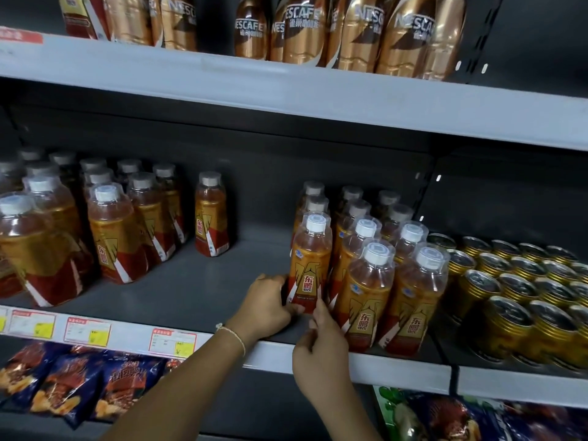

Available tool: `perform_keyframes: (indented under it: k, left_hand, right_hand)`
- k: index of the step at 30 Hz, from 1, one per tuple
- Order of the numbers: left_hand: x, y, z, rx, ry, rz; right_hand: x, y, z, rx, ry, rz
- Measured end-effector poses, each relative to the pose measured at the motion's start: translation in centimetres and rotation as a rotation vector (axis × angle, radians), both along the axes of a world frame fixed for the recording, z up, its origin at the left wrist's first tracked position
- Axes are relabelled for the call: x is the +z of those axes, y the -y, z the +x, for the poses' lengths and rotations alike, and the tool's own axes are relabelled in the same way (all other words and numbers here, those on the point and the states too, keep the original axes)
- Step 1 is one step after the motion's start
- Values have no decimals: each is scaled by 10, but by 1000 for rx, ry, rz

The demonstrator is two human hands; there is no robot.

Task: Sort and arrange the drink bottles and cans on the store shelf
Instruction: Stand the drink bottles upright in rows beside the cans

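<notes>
Single head-worn wide-angle view, close to the middle shelf [197, 281], facing forward and slightly down

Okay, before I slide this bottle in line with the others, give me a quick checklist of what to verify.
1. Left hand grips the bottle low on its side: ok.
2. Right hand pinches the bottle's base: ok.
3. Bottle upright, white cap on: ok.
4. Label facing forward like the neighbouring bottles: ok.
5. Bare shelf to the bottle's left gives room to shift: ok.
6. Lone bottle standing apart at the back, away from both groups: not ok, still needs grouping.
</notes>
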State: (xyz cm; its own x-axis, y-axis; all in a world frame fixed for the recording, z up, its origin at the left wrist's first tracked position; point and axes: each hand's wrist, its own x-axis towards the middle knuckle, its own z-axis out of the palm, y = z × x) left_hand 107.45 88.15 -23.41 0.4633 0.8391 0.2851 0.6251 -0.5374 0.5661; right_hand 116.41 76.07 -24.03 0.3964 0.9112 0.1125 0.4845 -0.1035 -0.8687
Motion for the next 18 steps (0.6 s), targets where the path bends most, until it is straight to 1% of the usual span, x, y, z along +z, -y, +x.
perform_keyframes:
  k: [8, 15, 18]
  left_hand:
    - [-8, -6, 6, 32, 33, 25]
    - [-12, -7, 6, 31, 53, 56]
    - [-13, -8, 6, 34, 40, 40]
  right_hand:
    - [4, -1, 0, 18, -11, -52]
    - [3, 2, -3, 18, -4, -44]
    - [4, 0, -4, 11, 6, -39]
